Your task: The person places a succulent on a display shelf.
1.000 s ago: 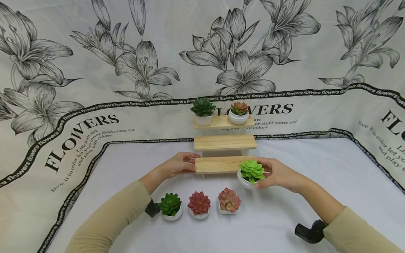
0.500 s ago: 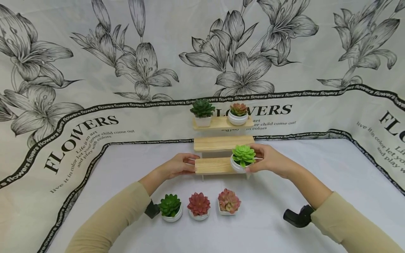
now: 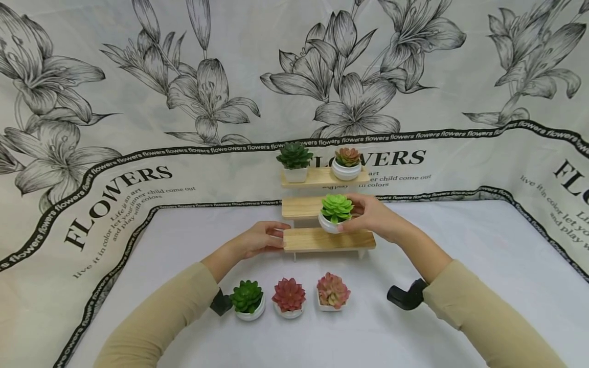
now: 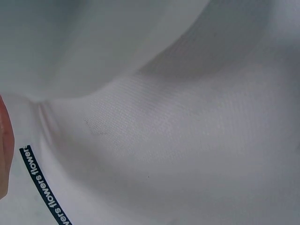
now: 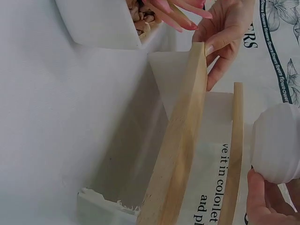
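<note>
My right hand (image 3: 375,219) grips a light green succulent (image 3: 336,208) in a round white pot, held above the lowest board of a three-tier wooden shelf stand (image 3: 329,240). In the right wrist view, fingers hold the side of that white pot (image 5: 276,143). At the stand's left end, my left hand (image 3: 257,240) holds the edge of the lowest board; the right wrist view shows its thumb and fingers on the board's end (image 5: 198,51). On the top board stand a dark green succulent (image 3: 295,157) and an orange-tipped succulent (image 3: 347,162).
In front of the stand, a green succulent (image 3: 247,299), a red succulent (image 3: 289,296) and a pink succulent (image 3: 333,292) stand in a row on the white cloth (image 3: 359,332). A flower-printed cloth (image 3: 221,102) rises behind. Black camera mounts (image 3: 407,295) sit at the wrists.
My right hand has carried the light green succulent up and to the left, from the lowest board's right front to above that board. The left hand stays at the stand's left end.
</note>
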The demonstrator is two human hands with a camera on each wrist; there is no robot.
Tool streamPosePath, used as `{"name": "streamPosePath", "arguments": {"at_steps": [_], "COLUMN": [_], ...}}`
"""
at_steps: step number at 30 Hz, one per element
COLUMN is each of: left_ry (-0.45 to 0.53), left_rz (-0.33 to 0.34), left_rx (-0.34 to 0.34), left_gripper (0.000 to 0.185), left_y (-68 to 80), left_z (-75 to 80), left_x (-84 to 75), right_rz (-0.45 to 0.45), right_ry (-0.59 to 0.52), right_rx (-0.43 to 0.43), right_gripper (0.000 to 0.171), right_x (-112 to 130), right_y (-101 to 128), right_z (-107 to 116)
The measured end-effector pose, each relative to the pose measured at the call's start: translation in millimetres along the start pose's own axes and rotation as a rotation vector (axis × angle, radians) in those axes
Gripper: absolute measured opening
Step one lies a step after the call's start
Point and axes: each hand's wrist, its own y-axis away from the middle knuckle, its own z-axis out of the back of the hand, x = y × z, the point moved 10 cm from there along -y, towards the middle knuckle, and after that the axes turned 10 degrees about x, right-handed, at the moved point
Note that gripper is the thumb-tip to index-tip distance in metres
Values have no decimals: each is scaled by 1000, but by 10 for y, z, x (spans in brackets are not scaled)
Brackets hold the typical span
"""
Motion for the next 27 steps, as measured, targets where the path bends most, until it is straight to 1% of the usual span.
{"name": "streamPosePath", "arguments": {"at_steps": [11,16,22,27], "left_ry": [0,0,2,6], "left_rz": [4,3,7,7], "left_rx": [6,6,3,3], "left_gripper": [49,49,49,49], "left_y": [-23,-24,-15,0], "left_z": [-1,1,-1,0], "left_x": [-24,-23,-9,-3], "right_rz": [-34,-19,-38,-10], "right_ry": [23,19,31,42], "right_rx": [-55,-63,-81,-92], "right_gripper": [74,71,71,67], "right_x": [43,64,62,114], "right_y": [-223,-310,-394,-459], "right_z": [31,23,11,-20]}}
